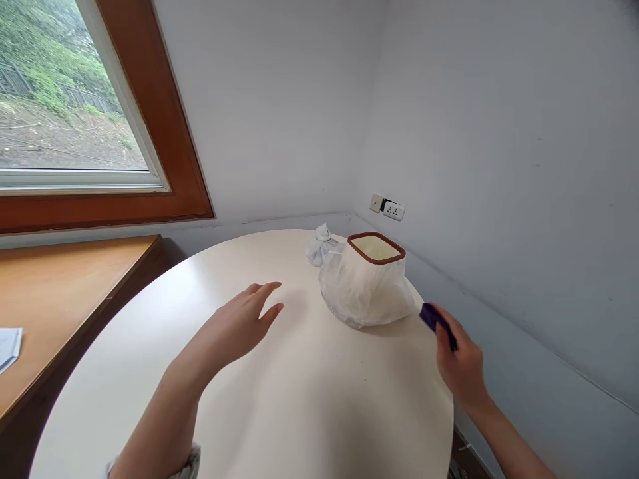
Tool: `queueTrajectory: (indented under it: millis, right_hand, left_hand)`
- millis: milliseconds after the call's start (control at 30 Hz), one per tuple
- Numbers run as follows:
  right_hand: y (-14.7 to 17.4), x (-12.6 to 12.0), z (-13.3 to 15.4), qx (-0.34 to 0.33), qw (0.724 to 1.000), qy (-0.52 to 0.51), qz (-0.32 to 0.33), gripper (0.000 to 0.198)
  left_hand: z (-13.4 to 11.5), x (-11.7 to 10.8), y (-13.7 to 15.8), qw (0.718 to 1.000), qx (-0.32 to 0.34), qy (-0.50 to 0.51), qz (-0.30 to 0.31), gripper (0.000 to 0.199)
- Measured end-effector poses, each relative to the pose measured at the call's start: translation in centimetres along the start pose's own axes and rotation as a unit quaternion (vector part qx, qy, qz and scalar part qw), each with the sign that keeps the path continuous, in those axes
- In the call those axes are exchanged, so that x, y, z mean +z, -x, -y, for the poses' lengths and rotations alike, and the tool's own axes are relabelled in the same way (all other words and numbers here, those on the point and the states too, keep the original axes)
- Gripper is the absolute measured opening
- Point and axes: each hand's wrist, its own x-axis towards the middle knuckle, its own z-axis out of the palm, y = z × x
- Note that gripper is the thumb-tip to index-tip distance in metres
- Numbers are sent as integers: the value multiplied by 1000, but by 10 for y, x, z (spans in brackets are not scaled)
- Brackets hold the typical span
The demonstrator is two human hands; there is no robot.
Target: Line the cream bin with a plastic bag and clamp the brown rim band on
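Observation:
My left hand (242, 318) hovers above the table, left of the bin, its thumb and fingers apart and nothing between them. Pinched in my right hand (463, 362) is a small dark purple bundle (438, 324), which may be a roll of bags. That hand is at the table's right edge, close to the bin's bag. A white plastic bag (367, 296) hangs down outside a small bin, under its brown square rim ring (379, 260), and spreads on the tabletop. Behind it to the left sits a knotted pale plastic bag (322, 249).
The round cream table (299, 399) stands in a corner against white walls. A wall socket (394, 211) is behind the bin. On the left are a wooden desk (60, 293) with a folded paper (8, 346) and a brown-framed window (64, 100).

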Motion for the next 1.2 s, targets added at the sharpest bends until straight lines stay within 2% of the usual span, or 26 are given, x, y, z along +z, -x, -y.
queueTrajectory:
  millis: [33, 100, 200, 267, 467, 533, 633, 700, 767, 867, 933, 1000, 1200]
  right_hand:
    - [2, 5, 0, -55, 998, 27, 20, 46]
    - [9, 17, -2, -130, 980, 79, 131, 47]
    - [19, 30, -7, -130, 933, 136, 308, 52]
    - [22, 31, -10, -121, 911, 162, 360, 57]
    - [1, 12, -8, -127, 885, 195, 404, 58]
    - [-11, 4, 10, -132, 875, 219, 412, 55]
    - [-27, 6, 53, -168, 883, 202, 388, 52]
    - [-32, 23, 82, -227, 882, 156, 382, 50]
    - [-32, 52, 105, -297, 869, 110, 380, 49]
    - [-25, 102, 121, -370, 843, 88, 381, 53]
    - [-20, 130, 123, -387, 828, 83, 397, 59]
    - [-16, 147, 121, -384, 817, 81, 421, 64]
    - [-11, 157, 118, -350, 796, 101, 484, 63]
  left_hand:
    - [0, -1, 1, 1000, 0, 0, -3, 49]
    - [1, -2, 2, 1000, -1, 1, -8, 49]
    - [3, -2, 4, 1000, -6, -3, -12, 49]
    - [8, 2, 6, 1000, -6, -10, -12, 49]
    - [48, 33, 20, 999, 2, -43, -4, 46]
    - [64, 45, 27, 997, 54, -40, -32, 43]
    - [80, 58, 35, 989, 127, -54, -49, 41]
    - [85, 65, 39, 984, 154, -75, -47, 42]
    - [87, 71, 41, 980, 167, -95, -42, 48]
    - [88, 79, 39, 980, 164, -107, -26, 55]
    - [90, 85, 36, 982, 157, -106, -17, 58]
    - [93, 93, 33, 983, 147, -105, -16, 61]
    - [99, 115, 23, 989, 109, -99, -11, 61]
